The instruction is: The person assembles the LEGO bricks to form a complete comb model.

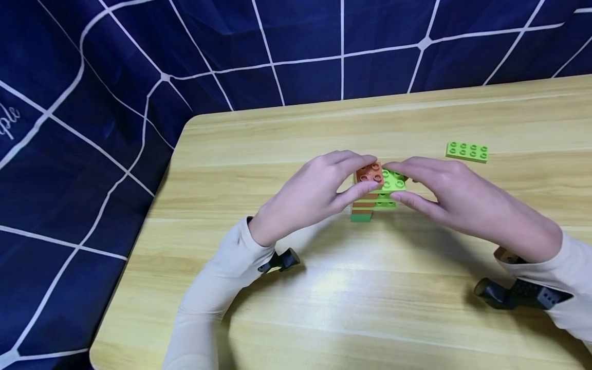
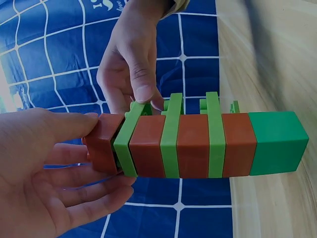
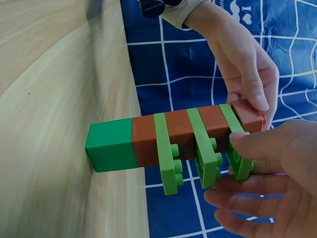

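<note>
A tower of toy building bricks stands on the table, with a dark green brick (image 1: 361, 218) at its foot. Above that, reddish-brown bricks (image 2: 194, 146) alternate with light green plates (image 3: 167, 158) that stick out to one side. My left hand (image 1: 321, 187) pinches the topmost brown brick (image 1: 370, 173) between thumb and fingers. That brick sits slightly tilted, with a thin gap under it in the left wrist view. My right hand (image 1: 450, 192) grips the overhanging end of the uppermost light green plate (image 1: 393, 181), thumb in front and fingers behind.
A loose light green plate with studs (image 1: 467, 152) lies on the wooden table (image 1: 296, 308), behind and right of the tower. Dark blue cloth (image 1: 305, 31) with white lines hangs along the back and left. Black wrist devices (image 1: 518, 294) sit below both sleeves.
</note>
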Demonstrator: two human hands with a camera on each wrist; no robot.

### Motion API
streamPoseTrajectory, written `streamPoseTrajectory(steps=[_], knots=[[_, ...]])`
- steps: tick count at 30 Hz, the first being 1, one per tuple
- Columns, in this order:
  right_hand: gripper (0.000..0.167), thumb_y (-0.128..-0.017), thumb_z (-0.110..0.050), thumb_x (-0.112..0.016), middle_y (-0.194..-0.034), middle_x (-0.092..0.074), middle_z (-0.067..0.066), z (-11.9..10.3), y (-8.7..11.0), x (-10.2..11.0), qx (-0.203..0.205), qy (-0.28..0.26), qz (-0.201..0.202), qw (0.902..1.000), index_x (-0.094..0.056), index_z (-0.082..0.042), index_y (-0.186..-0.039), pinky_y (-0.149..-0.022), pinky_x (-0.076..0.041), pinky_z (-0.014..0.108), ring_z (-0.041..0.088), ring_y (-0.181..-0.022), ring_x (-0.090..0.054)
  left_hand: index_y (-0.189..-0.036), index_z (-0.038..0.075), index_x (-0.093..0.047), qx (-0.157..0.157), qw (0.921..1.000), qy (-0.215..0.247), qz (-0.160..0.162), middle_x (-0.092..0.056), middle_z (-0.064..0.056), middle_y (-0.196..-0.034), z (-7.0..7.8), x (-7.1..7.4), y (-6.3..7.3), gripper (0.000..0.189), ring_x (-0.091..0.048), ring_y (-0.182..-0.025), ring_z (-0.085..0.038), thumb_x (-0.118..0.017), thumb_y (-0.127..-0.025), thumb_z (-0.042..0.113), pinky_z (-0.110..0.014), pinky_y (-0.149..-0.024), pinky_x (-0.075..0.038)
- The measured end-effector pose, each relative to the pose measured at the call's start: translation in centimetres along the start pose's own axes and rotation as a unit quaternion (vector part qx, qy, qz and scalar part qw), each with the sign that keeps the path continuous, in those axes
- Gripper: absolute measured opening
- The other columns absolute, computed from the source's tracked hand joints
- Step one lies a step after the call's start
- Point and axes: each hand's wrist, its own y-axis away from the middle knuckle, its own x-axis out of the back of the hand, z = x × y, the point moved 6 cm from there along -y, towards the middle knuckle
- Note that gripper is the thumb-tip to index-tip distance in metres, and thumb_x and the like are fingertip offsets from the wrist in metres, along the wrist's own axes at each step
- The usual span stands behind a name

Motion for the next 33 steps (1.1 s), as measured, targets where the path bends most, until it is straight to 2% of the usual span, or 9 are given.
streamPoseTrajectory(steps=[6,9,16,19,21,24,27,30,33], knots=[[0.073,-0.112,-0.056,-0.047,-0.121,-0.075,0.026,0.1,-0.1,0.0,0.004,-0.002,0.0,1.0,-0.069,0.01,-0.135,-0.087,-0.061,0.065,0.046,-0.109,-0.075,-0.142,-0.005,-0.069,-0.011,0.9999,0.005,0.007,-0.073,-0.016,-0.137,-0.1,0.0,-0.3,0.043,-0.069,-0.128,-0.022,-0.068,-0.112,0.026,-0.02,-0.112,-0.048],[0.076,-0.112,-0.058,-0.044,-0.12,-0.076,0.025,0.1,-0.2,0.0,0.009,-0.002,0.004,1.0,-0.069,0.01,-0.134,-0.087,-0.061,0.065,0.046,-0.107,-0.075,-0.14,-0.006,-0.069,-0.016,0.9996,0.022,0.01,-0.074,-0.016,-0.134,-0.3,0.0,-0.5,0.042,-0.07,-0.127,-0.021,-0.068,-0.112,0.025,-0.019,-0.111,-0.049],[0.082,-0.11,-0.063,-0.039,-0.118,-0.076,0.025,0.3,-0.2,0.3,0.01,0.008,0.008,0.9999,-0.07,0.01,-0.132,-0.086,-0.06,0.065,0.047,-0.105,-0.075,-0.139,-0.007,-0.07,-0.008,0.9982,0.058,0.013,-0.076,-0.015,-0.131,-0.6,0.2,-0.9,0.041,-0.072,-0.124,-0.018,-0.07,-0.11,0.022,-0.019,-0.11,-0.049],[0.082,-0.109,-0.063,-0.039,-0.118,-0.076,0.025,0.4,-0.2,0.4,0.008,0.012,0.004,0.9999,-0.071,0.009,-0.133,-0.086,-0.06,0.065,0.047,-0.106,-0.075,-0.14,-0.006,-0.07,-0.005,0.9985,0.053,0.011,-0.077,-0.014,-0.13,-0.6,0.1,-1.0,0.041,-0.072,-0.123,-0.017,-0.07,-0.111,0.023,-0.018,-0.11,-0.048],[0.075,-0.111,-0.059,-0.046,-0.12,-0.076,0.026,0.6,-0.1,0.6,0.001,0.016,-0.007,0.9998,-0.07,0.008,-0.135,-0.087,-0.06,0.066,0.048,-0.107,-0.075,-0.14,-0.005,-0.071,-0.003,0.9986,0.052,0.012,-0.077,-0.013,-0.129,-0.7,0.1,-1.0,0.041,-0.073,-0.122,-0.017,-0.071,-0.11,0.023,-0.018,-0.109,-0.049],[0.055,-0.111,-0.041,-0.066,-0.125,-0.075,0.026,1.1,0.1,1.0,-0.031,0.02,-0.037,0.9986,-0.07,0.006,-0.138,-0.091,-0.059,0.069,0.049,-0.112,-0.073,-0.139,-0.005,-0.071,0.002,0.9987,0.05,0.009,-0.078,-0.013,-0.128,-0.9,0.1,-1.1,0.041,-0.074,-0.12,-0.018,-0.071,-0.11,0.024,-0.018,-0.105,-0.052],[0.048,-0.105,-0.025,-0.078,-0.13,-0.073,0.027,2.4,0.6,1.7,-0.097,0.021,-0.065,0.9929,-0.069,0.005,-0.141,-0.096,-0.055,0.072,0.051,-0.118,-0.07,-0.139,-0.004,-0.072,0.005,0.9989,0.047,0.0,-0.078,-0.013,-0.127,-1.0,0.1,-1.1,0.041,-0.074,-0.119,-0.019,-0.072,-0.11,0.024,-0.018,-0.105,-0.052],[0.047,-0.106,-0.023,-0.075,-0.132,-0.071,0.029,4.4,1.5,2.6,-0.17,0.026,-0.074,0.9824,-0.067,0.005,-0.143,-0.099,-0.05,0.074,0.055,-0.122,-0.065,-0.139,-0.004,-0.071,0.006,0.9991,0.04,-0.008,-0.078,-0.013,-0.128,-0.9,0.0,-0.9,0.041,-0.074,-0.12,-0.02,-0.071,-0.11,0.025,-0.019,-0.107,-0.052],[0.045,-0.109,-0.022,-0.071,-0.128,-0.07,0.033,6.8,2.5,3.5,-0.215,0.047,-0.075,0.9726,-0.066,0.009,-0.141,-0.095,-0.05,0.074,0.057,-0.116,-0.066,-0.139,-0.005,-0.071,0.004,0.9996,0.029,-0.006,-0.077,-0.014,-0.128,-0.6,-0.1,-0.5,0.042,-0.073,-0.122,-0.02,-0.071,-0.11,0.025,-0.02,-0.109,-0.05]])
